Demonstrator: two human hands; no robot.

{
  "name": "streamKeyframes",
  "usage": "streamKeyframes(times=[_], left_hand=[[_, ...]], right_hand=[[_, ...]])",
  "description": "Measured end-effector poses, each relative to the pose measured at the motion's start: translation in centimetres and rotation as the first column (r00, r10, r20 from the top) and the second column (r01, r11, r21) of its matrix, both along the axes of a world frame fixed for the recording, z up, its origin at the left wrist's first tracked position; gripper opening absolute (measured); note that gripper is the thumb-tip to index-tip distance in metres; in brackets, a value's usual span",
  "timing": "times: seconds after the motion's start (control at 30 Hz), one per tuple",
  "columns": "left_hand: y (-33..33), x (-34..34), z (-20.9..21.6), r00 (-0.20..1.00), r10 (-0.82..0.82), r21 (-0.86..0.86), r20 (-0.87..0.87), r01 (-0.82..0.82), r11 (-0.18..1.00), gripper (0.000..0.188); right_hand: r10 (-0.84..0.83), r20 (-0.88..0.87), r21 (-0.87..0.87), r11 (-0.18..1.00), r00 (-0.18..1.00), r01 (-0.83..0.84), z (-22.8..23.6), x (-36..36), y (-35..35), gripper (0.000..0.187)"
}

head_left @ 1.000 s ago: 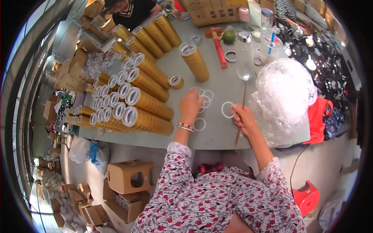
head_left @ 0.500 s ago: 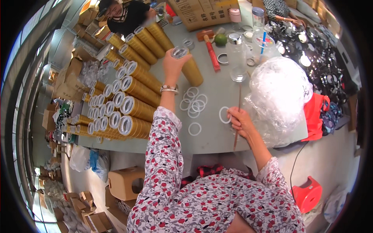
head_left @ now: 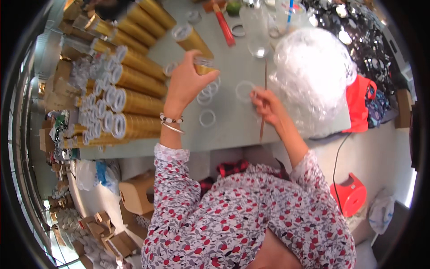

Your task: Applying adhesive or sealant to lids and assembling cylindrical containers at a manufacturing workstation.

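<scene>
My left hand (head_left: pixel 183 83) is closed around a short gold piece with a clear rim (head_left: pixel 204 66), held above the table; my fingers hide much of it. Just beyond it a gold tube (head_left: pixel 195 42) leans with its pale rim toward the far left. Between thumb and fingers, my right hand (head_left: pixel 271 107) pinches a translucent white ring (head_left: pixel 244 91), slightly blurred. A thin brown stick (head_left: pixel 266 76) runs along the table beneath that hand. Between my hands lie several white rings (head_left: pixel 206 96), partly overlapping, with a single ring (head_left: pixel 207 118) nearer me.
Stacked gold tubes (head_left: pixel 139 103) with clear rims fill the left of the grey-green table (head_left: pixel 233 127). A clear plastic bag (head_left: pixel 309 76), clear bottle (head_left: pixel 256 33) and red-handled hammer (head_left: pixel 223 24) are at the right and back. Black shiny discs (head_left: pixel 363 49) lie far right.
The view has tipped nearer, so the table sits higher. My left hand has come off the gold tube, drawing toward me with the short gold piece. The right hand still holds the ring.
</scene>
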State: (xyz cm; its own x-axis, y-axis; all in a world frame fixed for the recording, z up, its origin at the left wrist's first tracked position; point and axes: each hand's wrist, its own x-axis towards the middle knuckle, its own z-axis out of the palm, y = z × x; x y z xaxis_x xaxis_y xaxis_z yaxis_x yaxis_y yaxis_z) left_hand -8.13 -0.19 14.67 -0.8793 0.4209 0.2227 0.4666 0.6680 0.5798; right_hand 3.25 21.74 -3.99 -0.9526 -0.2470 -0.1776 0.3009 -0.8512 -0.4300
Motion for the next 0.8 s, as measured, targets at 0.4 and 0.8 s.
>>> streamKeyframes(times=[0.4,0.8], left_hand=[[1.9,7.5,-9.1,0.996,-0.062,-0.489,0.066,0.087,0.868,0.062],[-2.0,9.9,-8.3,0.754,-0.202,0.642,0.625,-0.348,0.683,0.018]], right_hand=[[-0.027,-0.010,0.379,0.925,1.000,0.029,4.7,1.6,-0.9,0.014],[0.304,-0.210,0.934,0.344,0.929,0.099,11.5,2.4,-4.0,0.012]])
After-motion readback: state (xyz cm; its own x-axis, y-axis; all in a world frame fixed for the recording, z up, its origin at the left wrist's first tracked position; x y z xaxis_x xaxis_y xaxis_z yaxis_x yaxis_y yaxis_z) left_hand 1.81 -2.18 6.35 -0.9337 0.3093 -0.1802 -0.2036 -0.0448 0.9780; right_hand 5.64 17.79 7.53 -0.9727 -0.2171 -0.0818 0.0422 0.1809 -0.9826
